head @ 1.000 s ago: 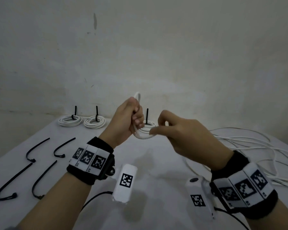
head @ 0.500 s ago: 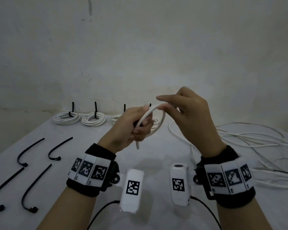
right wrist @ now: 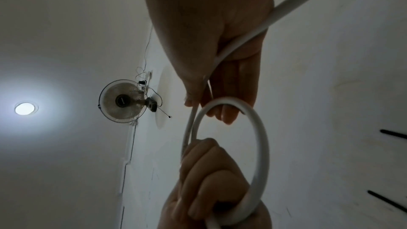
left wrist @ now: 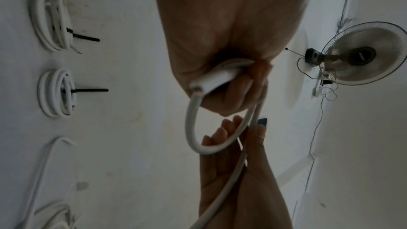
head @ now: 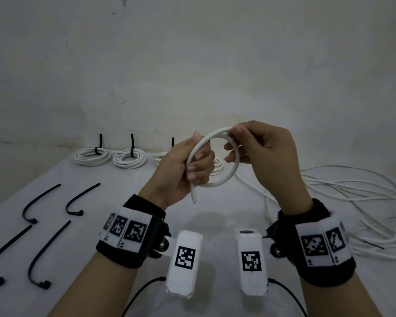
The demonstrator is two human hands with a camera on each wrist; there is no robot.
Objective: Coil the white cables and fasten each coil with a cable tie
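Coiling is beginning: left hand (head: 181, 170) is clenching the white cable (head: 232, 170); right hand (head: 264, 152) is pinching its first loop, needing further wraps.

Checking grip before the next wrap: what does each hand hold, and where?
Left hand grips the white cable near its free end; right hand pinches the loop's top.

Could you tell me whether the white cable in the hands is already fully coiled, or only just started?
Only just started: the white cable forms a single loop between the left hand and right hand, its remainder trailing loose onto the table.
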